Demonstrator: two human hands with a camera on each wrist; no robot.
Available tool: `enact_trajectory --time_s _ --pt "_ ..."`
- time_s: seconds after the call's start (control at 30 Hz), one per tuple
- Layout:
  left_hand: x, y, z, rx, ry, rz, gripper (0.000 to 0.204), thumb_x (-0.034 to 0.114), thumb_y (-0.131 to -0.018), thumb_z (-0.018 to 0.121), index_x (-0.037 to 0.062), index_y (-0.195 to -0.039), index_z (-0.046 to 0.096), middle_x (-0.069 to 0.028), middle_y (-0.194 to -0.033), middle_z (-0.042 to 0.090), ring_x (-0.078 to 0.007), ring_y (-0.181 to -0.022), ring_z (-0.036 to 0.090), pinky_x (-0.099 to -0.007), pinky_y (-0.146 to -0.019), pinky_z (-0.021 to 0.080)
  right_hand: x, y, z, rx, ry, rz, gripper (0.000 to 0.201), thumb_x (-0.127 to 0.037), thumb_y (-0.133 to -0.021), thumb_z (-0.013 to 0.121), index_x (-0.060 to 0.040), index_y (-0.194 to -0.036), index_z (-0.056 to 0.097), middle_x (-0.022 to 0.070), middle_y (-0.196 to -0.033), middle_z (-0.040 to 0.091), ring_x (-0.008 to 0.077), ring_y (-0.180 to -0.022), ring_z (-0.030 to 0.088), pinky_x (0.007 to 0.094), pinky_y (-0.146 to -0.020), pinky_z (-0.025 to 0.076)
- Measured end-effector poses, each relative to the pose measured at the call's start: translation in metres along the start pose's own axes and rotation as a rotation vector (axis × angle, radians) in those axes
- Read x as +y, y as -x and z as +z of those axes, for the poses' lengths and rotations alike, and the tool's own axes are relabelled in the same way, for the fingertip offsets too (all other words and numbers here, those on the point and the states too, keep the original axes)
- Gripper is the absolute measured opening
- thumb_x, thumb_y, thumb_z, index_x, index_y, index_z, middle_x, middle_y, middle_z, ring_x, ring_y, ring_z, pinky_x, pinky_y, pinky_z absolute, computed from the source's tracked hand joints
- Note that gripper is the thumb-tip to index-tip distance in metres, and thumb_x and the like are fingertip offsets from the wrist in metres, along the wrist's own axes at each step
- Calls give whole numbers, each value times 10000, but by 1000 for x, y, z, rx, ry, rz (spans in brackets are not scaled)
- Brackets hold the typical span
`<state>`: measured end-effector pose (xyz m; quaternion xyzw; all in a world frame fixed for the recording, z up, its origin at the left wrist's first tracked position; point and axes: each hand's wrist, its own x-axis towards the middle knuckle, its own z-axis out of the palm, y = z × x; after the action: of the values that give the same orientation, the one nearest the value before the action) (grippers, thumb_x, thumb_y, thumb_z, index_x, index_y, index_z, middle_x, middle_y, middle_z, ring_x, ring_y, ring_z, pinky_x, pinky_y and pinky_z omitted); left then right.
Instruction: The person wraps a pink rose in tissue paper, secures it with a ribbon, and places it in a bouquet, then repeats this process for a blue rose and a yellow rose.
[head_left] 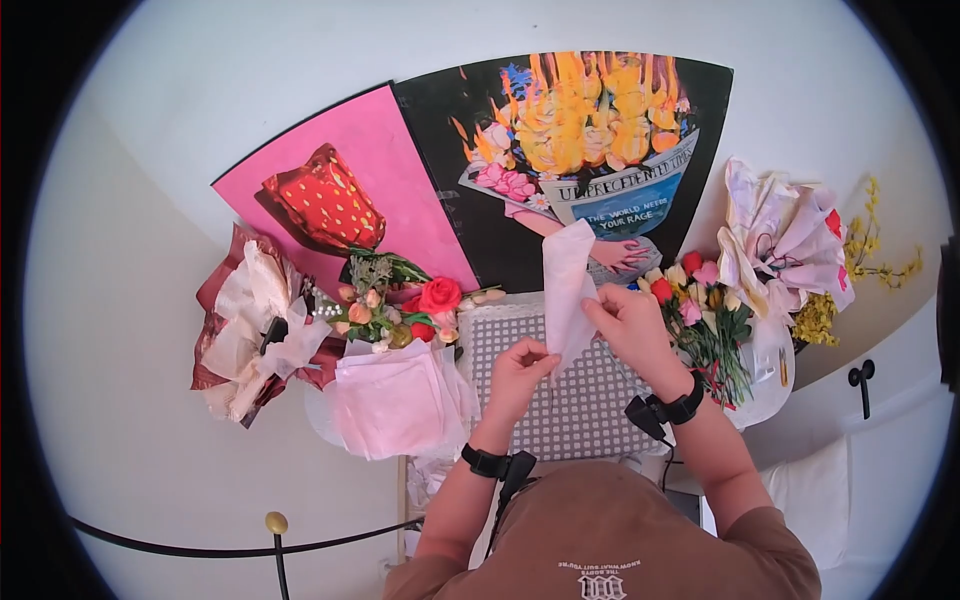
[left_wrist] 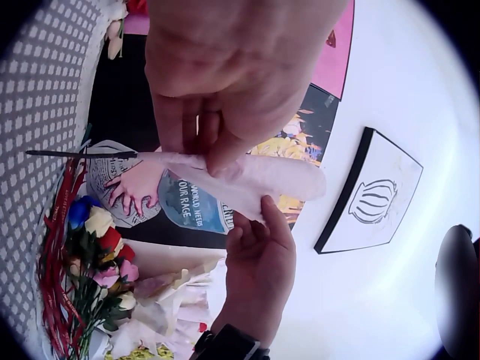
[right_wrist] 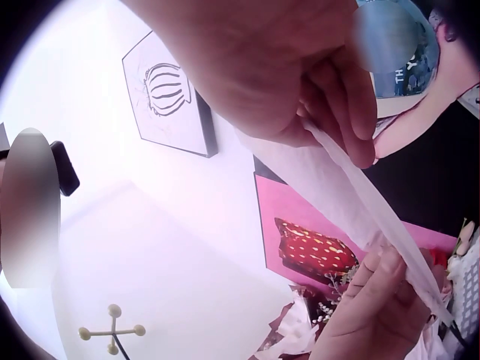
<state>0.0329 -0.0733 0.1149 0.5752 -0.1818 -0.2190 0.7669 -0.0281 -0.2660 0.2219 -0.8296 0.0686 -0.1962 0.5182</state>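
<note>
A pale pink wrapping paper sheet [head_left: 568, 270], rolled into a narrow cone, stands upright between the two hands. Its lower end is pinched by my left hand [head_left: 520, 378], thumb against fingers. Higher up, my right hand [head_left: 632, 328] pinches the paper's right edge. Out of the narrow end sticks a thin dark stem [left_wrist: 82, 154], seen in the left wrist view; whatever it carries inside the paper is hidden. In the right wrist view, the paper's long edge [right_wrist: 367, 196] runs from the right hand down to the left fingers.
Below the hands lies a grey checked cushion [head_left: 560, 425]. Left of it sit stacked pale pink sheets [head_left: 395, 400], loose flowers [head_left: 400, 310] and a wrapped bouquet [head_left: 255, 330]. At right are more flowers [head_left: 710, 345] and a pale bouquet [head_left: 780, 235]. Posters [head_left: 440, 110] stand behind.
</note>
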Motion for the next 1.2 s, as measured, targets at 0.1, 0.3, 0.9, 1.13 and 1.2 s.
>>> enact_trajectory --time_s 0.1,0.3,0.9,1.13,1.2 --pt "6 2 5 20 44 36 74 -5 -907 681 34 -915 619 -12 -864 669 -81 -773 630 -243 -659 500 16 4 14 15 -194 -24 252 -215 -904 676 18 -809 669 129 -656 685 164 -569 676 288 -555 509" --pt "8 -1 14 125 -8 90 80 -25 -911 663 21 -918 598 -27 -908 658 -86 -812 652 -228 -668 507 16 23 15 -101 103 -22 239 -223 -891 697 14 -860 689 127 -693 700 156 -597 696 305 -560 517" --pt "17 -11 40 149 178 164 76 5 -927 664 26 -960 599 -52 -979 671 -93 -847 638 -256 -724 537 38 45 28 81 -147 -108 188 -116 -832 771 1 -938 671 90 -830 710 160 -724 698 289 -661 551" --pt "23 -18 44 174 223 103 111 44 -933 674 23 -1027 621 -49 -1003 679 -87 -879 637 -259 -753 542 40 50 40 -56 -158 75 198 -120 -843 775 15 -930 659 95 -853 727 145 -761 716 274 -680 562" --pt "19 -19 42 187 179 113 142 51 -931 680 17 -1058 626 -52 -1009 683 -80 -875 635 -251 -759 537 46 50 42 -28 -127 63 172 -111 -867 749 26 -922 662 93 -792 722 134 -704 709 268 -655 559"
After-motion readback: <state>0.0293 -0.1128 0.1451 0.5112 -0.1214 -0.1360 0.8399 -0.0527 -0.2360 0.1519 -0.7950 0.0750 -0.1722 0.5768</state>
